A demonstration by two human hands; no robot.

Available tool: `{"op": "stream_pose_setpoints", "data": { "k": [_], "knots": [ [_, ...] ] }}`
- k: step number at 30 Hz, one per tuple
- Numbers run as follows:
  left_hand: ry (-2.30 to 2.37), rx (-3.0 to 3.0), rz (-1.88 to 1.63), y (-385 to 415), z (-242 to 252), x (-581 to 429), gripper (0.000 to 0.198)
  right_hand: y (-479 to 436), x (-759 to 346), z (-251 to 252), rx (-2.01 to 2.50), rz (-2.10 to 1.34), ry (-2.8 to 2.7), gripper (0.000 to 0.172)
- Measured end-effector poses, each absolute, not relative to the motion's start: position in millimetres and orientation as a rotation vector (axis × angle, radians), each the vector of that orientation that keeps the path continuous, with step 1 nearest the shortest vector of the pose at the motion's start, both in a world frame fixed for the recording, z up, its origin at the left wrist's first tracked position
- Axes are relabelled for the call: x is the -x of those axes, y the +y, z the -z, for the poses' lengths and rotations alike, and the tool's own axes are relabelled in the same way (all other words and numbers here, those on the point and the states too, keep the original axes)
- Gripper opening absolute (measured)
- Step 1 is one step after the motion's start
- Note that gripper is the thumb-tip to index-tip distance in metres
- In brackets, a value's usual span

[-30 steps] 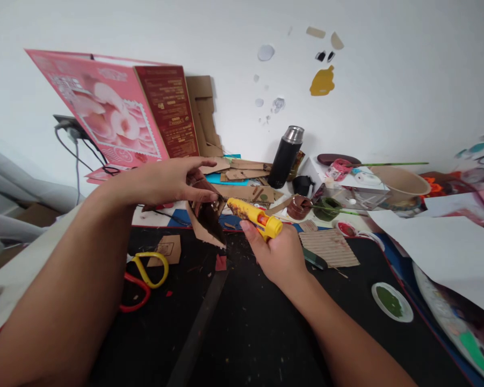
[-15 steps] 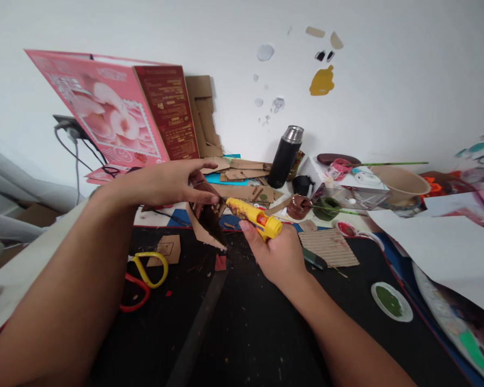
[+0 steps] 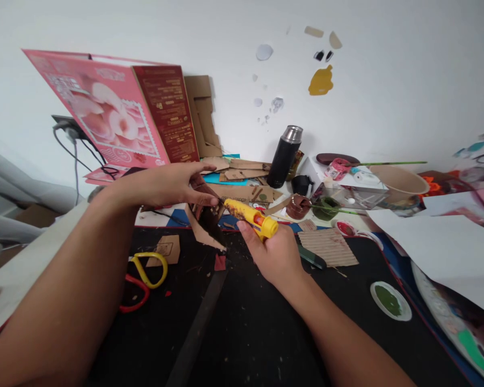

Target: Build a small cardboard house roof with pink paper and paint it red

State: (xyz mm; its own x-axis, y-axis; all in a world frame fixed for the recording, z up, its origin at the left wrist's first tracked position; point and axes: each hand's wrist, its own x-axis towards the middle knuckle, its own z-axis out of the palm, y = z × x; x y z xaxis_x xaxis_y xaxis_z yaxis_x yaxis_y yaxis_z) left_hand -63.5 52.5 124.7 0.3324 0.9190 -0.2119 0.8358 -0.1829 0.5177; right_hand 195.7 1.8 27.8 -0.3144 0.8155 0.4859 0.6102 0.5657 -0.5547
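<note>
My right hand (image 3: 280, 258) is wrapped round a yellow glue gun (image 3: 247, 213), its body smeared with brown. The gun's tip points left and reaches the fingertips of my left hand (image 3: 185, 185). That hand is closed on a folded cardboard piece (image 3: 210, 223), painted dark brown on part of its surface, with a bare tan edge at the bottom. Part of the piece is hidden behind my fingers. Just below it lies a small red scrap (image 3: 219, 262) on the black mat (image 3: 250, 333).
Scissors with yellow and red handles (image 3: 151, 271) lie by my left forearm, near a cardboard square (image 3: 167, 250). A black flask (image 3: 285, 156) stands at the back. To the right are corrugated cardboard (image 3: 328, 247), a green-handled tool (image 3: 312, 258), paint pots (image 3: 298, 207) and a green paint lid (image 3: 390, 301).
The glue gun and my right hand have shifted very slightly left. My left hand keeps its hold on the cardboard piece, and the rest of the scene looks the same.
</note>
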Motion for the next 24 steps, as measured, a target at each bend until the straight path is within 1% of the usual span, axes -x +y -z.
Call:
{"op": "stream_pose_setpoints", "data": {
  "k": [3, 8, 11, 13, 18, 21, 24],
  "knots": [
    [1.513, -2.045, -0.172, 52, -124, 64, 0.091, 3, -196, -27, 1.157, -0.417, -1.977, 0.058],
    [1.546, -1.992, -0.161, 55, -123, 73, 0.103, 5, -197, -26, 1.202, -0.558, -1.886, 0.060],
    [1.562, -1.934, -0.131, 57, -121, 78, 0.106, 6, -197, -25, 1.203, -0.623, -1.854, 0.058],
    [1.517, -1.970, -0.111, 60, -118, 78, 0.105, 5, -197, -25, 1.193, -0.639, -1.868, 0.055],
    [1.444, -2.133, -0.128, 75, -100, 82, 0.092, 5, -196, -24, 1.141, -0.607, -1.935, 0.046],
    [1.385, -2.169, -0.140, 84, -85, 91, 0.091, 5, -195, -23, 1.136, -0.602, -1.930, 0.043],
    [1.334, -2.147, -0.167, 88, -77, 99, 0.093, 6, -197, -23, 1.129, -0.605, -1.930, 0.044]
  ]
}}
